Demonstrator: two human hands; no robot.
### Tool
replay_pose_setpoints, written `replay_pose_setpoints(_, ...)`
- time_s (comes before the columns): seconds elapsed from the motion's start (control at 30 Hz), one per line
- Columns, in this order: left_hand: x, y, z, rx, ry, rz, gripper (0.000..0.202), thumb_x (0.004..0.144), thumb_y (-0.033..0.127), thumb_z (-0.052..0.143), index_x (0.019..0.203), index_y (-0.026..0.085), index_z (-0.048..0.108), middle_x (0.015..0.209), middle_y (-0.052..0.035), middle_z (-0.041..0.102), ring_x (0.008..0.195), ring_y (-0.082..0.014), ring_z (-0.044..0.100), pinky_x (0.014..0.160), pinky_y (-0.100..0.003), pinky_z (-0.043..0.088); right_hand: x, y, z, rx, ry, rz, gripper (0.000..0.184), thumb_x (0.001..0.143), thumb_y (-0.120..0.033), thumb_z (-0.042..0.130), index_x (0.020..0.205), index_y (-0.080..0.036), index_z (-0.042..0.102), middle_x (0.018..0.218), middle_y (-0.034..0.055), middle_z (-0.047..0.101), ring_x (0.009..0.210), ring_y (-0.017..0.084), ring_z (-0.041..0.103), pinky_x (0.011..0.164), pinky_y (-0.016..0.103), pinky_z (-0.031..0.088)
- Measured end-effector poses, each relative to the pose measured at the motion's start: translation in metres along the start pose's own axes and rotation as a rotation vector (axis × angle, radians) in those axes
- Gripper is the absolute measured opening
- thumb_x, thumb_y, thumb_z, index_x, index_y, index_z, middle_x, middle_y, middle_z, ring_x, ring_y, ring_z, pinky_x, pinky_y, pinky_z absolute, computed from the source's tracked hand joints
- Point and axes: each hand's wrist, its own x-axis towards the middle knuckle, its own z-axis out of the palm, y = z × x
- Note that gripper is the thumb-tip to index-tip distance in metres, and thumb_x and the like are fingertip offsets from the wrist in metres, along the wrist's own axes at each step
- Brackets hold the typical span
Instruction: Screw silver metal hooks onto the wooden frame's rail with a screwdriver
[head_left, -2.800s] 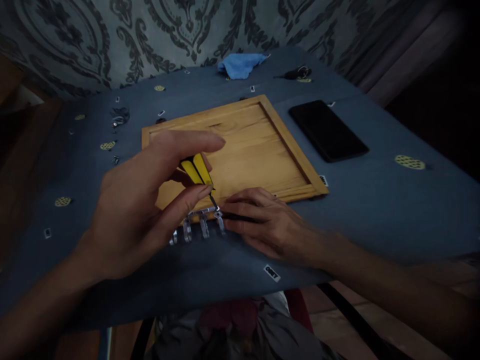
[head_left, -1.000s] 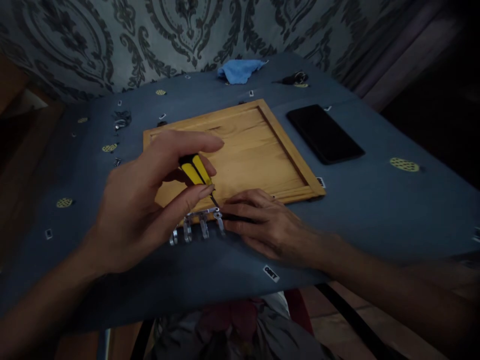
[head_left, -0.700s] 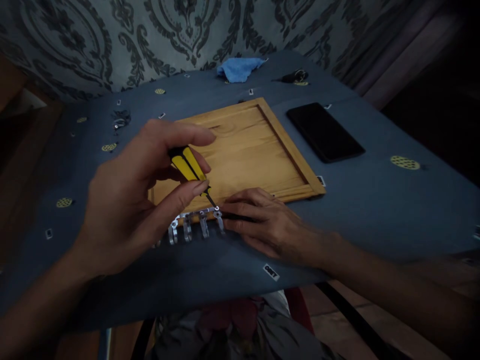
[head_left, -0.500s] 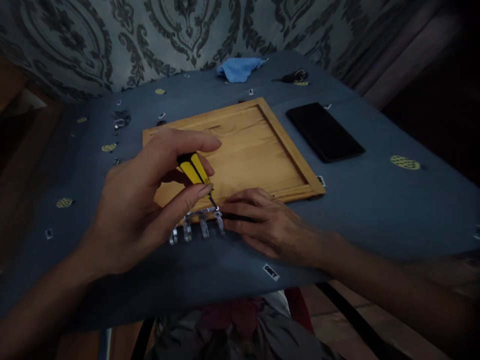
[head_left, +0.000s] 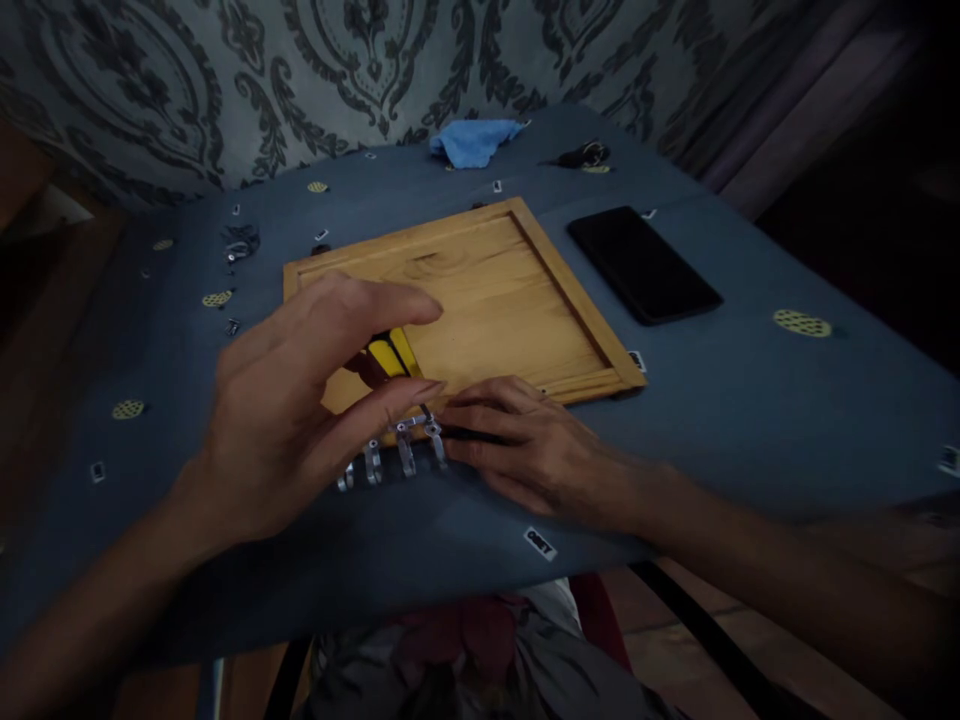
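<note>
My left hand (head_left: pixel 300 400) grips a yellow-and-black screwdriver (head_left: pixel 394 352) between thumb and fingers. The screwdriver's dark shaft slants down to the right end of a silver metal hook rail (head_left: pixel 406 455), which lies along the near edge of a framed wooden board (head_left: pixel 480 300). My right hand (head_left: pixel 536 450) rests beside the rail's right end and the board's near edge, with its fingers closed along a thin black rod (head_left: pixel 474 434). The rod's far end reaches the rail; the rest is hidden in the hand.
A black phone (head_left: pixel 643 265) lies right of the board. Toward the back are a blue cloth (head_left: pixel 474 143) and a dark object like a small tool or keys (head_left: pixel 584 154). Small metal parts (head_left: pixel 240 243) sit on the left of the patterned blue tablecloth (head_left: pixel 750 400).
My left hand has turned slightly around the screwdriver, and its thumb has slid to the right, covering more of the handle. My right hand and the board stay nearly still.
</note>
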Motion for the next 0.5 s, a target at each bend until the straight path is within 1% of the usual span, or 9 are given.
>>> replay_pose_setpoints(0.07, 0.0008, 0.0015, 0.0004, 0.018, 0.008, -0.026, 0.028, 0.092, 0.022, 0.069, 0.119, 0.027, 0.062, 0.106, 0.0001, 0.071, 0.093, -0.0163, 0.068, 0.083, -0.030, 0.058, -0.0003, 0.0000, 0.0000, 0.002, -0.016, 0.012, 0.028, 0.098, -0.016, 0.052, 0.121, -0.017, 0.068, 0.128, 0.0107, 0.069, 0.121, 0.028, 0.056, 0.098, 0.049, 0.051)
replay_pose_setpoints(0.13, 0.0012, 0.0032, 0.0002, 0.004, 0.008, -0.064, 0.031, 0.092, 0.021, 0.069, 0.121, 0.027, 0.061, 0.112, 0.0005, 0.071, 0.095, -0.0161, 0.069, 0.085, -0.030, 0.058, -0.0004, -0.0001, -0.0007, 0.002, -0.027, 0.023, 0.029, 0.099, -0.016, 0.050, 0.121, -0.018, 0.069, 0.128, 0.0106, 0.069, 0.122, 0.028, 0.055, 0.099, 0.049, 0.051)
replay_pose_setpoints(0.2, 0.0020, 0.0048, -0.0007, -0.017, -0.002, -0.090, 0.036, 0.091, 0.020, 0.070, 0.124, 0.026, 0.059, 0.118, 0.0007, 0.069, 0.092, -0.0139, 0.069, 0.081, -0.027, 0.059, -0.0006, 0.0000, -0.0011, 0.001, -0.025, 0.024, 0.030, 0.100, -0.017, 0.048, 0.121, -0.018, 0.069, 0.128, 0.0106, 0.069, 0.122, 0.027, 0.055, 0.099, 0.049, 0.050)
replay_pose_setpoints(0.27, 0.0036, 0.0060, -0.0017, 0.011, -0.042, -0.103, 0.039, 0.090, 0.020, 0.070, 0.127, 0.024, 0.057, 0.119, 0.0009, 0.068, 0.086, -0.0114, 0.069, 0.077, -0.024, 0.058, -0.0011, 0.0005, -0.0009, 0.005, -0.024, 0.016, 0.030, 0.099, -0.018, 0.049, 0.122, -0.018, 0.068, 0.130, 0.0108, 0.068, 0.123, 0.027, 0.055, 0.100, 0.050, 0.050)
replay_pose_setpoints(0.33, 0.0057, 0.0066, -0.0020, 0.071, -0.083, -0.088, 0.036, 0.092, 0.021, 0.068, 0.127, 0.021, 0.056, 0.118, -0.0002, 0.069, 0.087, -0.0111, 0.069, 0.080, -0.022, 0.058, -0.0018, 0.0011, -0.0002, 0.010, -0.021, 0.006, 0.030, 0.098, -0.018, 0.050, 0.123, -0.016, 0.067, 0.131, 0.0114, 0.067, 0.124, 0.028, 0.054, 0.100, 0.050, 0.050)
replay_pose_setpoints(0.4, 0.0073, 0.0064, -0.0014, 0.128, -0.082, -0.032, 0.032, 0.095, 0.025, 0.065, 0.125, 0.018, 0.056, 0.115, -0.0023, 0.069, 0.092, -0.0124, 0.070, 0.083, -0.022, 0.058, -0.0020, 0.0012, 0.0005, 0.011, -0.011, 0.000, 0.028, 0.099, -0.018, 0.051, 0.122, -0.014, 0.067, 0.131, 0.0118, 0.068, 0.125, 0.029, 0.054, 0.101, 0.050, 0.050)
replay_pose_setpoints(0.47, 0.0078, 0.0059, -0.0001, 0.155, -0.055, 0.007, 0.030, 0.096, 0.029, 0.064, 0.122, 0.017, 0.058, 0.111, -0.0033, 0.070, 0.090, -0.0134, 0.070, 0.080, -0.022, 0.059, -0.0017, 0.0009, 0.0008, 0.009, 0.006, -0.001, 0.027, 0.100, -0.018, 0.051, 0.120, -0.015, 0.068, 0.129, 0.0114, 0.069, 0.125, 0.028, 0.054, 0.101, 0.050, 0.050)
replay_pose_setpoints(0.5, 0.0076, 0.0056, 0.0004, 0.152, -0.043, 0.006, 0.028, 0.096, 0.029, 0.064, 0.121, 0.019, 0.059, 0.108, -0.0029, 0.070, 0.086, -0.0134, 0.069, 0.076, -0.023, 0.059, -0.0014, 0.0006, 0.0008, 0.006, 0.012, -0.003, 0.027, 0.100, -0.018, 0.050, 0.120, -0.015, 0.068, 0.128, 0.0111, 0.069, 0.125, 0.028, 0.055, 0.101, 0.050, 0.050)
